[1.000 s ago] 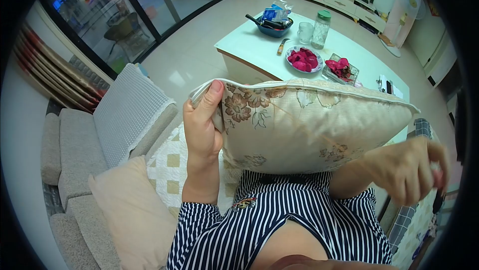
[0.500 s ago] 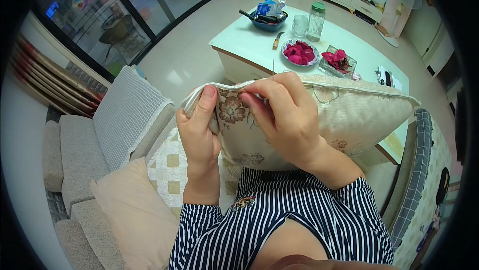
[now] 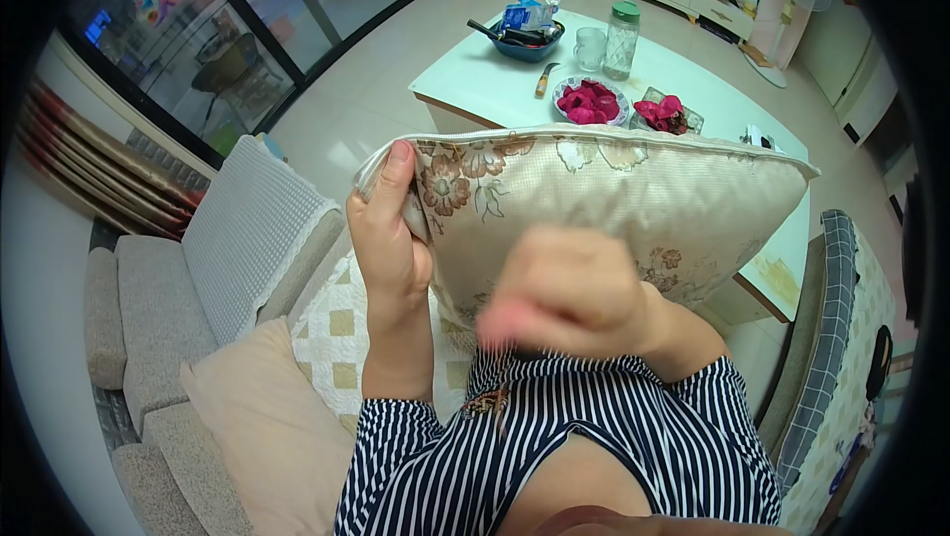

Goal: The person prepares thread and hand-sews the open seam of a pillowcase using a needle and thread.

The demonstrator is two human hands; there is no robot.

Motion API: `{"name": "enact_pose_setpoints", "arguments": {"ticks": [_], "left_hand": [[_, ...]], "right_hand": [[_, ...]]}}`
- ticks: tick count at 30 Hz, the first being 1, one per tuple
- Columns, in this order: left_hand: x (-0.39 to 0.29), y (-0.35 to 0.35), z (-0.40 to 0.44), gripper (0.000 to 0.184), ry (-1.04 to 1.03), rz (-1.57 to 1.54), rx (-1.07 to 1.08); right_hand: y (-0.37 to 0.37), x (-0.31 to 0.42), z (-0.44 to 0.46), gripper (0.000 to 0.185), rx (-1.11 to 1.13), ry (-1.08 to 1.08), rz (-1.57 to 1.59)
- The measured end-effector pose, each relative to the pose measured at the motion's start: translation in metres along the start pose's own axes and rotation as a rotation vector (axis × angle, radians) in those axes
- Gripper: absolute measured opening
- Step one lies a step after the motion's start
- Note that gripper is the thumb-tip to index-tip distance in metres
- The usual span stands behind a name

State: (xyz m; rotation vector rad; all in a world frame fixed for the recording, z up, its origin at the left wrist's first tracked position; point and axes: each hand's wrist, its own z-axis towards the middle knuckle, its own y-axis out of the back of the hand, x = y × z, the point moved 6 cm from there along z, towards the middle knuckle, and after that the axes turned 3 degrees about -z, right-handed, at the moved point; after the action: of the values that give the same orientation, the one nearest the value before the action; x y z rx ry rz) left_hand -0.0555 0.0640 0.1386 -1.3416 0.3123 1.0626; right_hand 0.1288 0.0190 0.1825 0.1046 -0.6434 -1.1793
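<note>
A cream cushion with brown flowers and a white zip or piped edge along its top is held upright in front of me. My left hand grips its left corner, thumb on the flowered face and fingers behind. Blurred by motion, my right hand is closed in front of the cushion's lower part, near my striped top. A faint thin streak shows below its fingertips; what it pinches is too smeared to make out.
Beyond the cushion, a white table bears a blue basket, a knife, a glass mug, a green-lidded bottle and dishes of dark pink peels. A grey sofa and a plain pillow lie left.
My right hand has left the cushion's top edge, where a thin needle-like line stood beside it, and come down toward my chest. My left hand keeps its grip; the cushion has tilted slightly.
</note>
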Motion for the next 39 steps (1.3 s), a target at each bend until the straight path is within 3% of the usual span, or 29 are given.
{"name": "enact_pose_setpoints", "arguments": {"ticks": [2, 3, 6, 10, 14, 17, 21, 24, 28, 31, 34, 36, 39], "left_hand": [[0.000, 0.000, -0.003, 0.018, -0.012, 0.016, 0.002], [-0.001, 0.000, -0.004, 0.016, -0.028, 0.030, 0.004], [-0.003, -0.002, -0.010, 0.016, -0.018, 0.027, 0.078], [-0.005, -0.001, -0.017, 0.016, -0.047, 0.053, 0.017], [-0.008, -0.004, -0.020, 0.017, -0.065, 0.069, 0.014], [-0.007, -0.005, -0.017, 0.019, -0.031, 0.086, 0.033], [-0.007, -0.004, -0.019, 0.022, 0.004, 0.072, 0.067], [-0.009, -0.003, -0.019, 0.023, -0.009, 0.020, 0.123], [-0.015, -0.004, -0.028, 0.022, -0.090, -0.075, 0.166], [-0.015, 0.002, -0.029, 0.019, -0.117, -0.031, 0.112], [-0.015, 0.004, -0.032, 0.021, -0.114, -0.034, 0.090], [-0.015, 0.003, -0.034, 0.020, -0.105, -0.039, 0.087], [-0.020, -0.004, -0.037, 0.020, -0.100, -0.044, 0.121]], "right_hand": [[0.013, -0.007, 0.006, 0.019, -0.310, -0.135, -0.418], [0.012, -0.013, 0.009, 0.021, -0.368, -0.158, -0.463], [0.005, -0.028, 0.019, 0.023, -0.368, -0.160, -0.626], [-0.002, -0.032, 0.017, 0.021, -0.381, -0.159, -0.735], [-0.003, -0.030, 0.017, 0.018, -0.400, -0.135, -0.721], [-0.017, -0.020, 0.019, 0.017, -0.196, -0.077, -0.339], [-0.019, -0.016, 0.012, 0.017, -0.102, -0.088, -0.218], [-0.010, -0.013, 0.010, 0.030, -0.091, -0.006, -0.273], [0.009, -0.002, 0.018, 0.061, -0.131, -0.019, -0.329], [0.012, -0.017, 0.010, 0.055, -0.219, -0.196, -0.262], [0.010, -0.014, 0.011, 0.049, -0.221, 0.005, -0.479], [0.009, -0.014, 0.012, 0.039, -0.242, 0.000, -0.570], [0.010, -0.012, 0.012, 0.038, -0.175, -0.040, -0.614]]}}
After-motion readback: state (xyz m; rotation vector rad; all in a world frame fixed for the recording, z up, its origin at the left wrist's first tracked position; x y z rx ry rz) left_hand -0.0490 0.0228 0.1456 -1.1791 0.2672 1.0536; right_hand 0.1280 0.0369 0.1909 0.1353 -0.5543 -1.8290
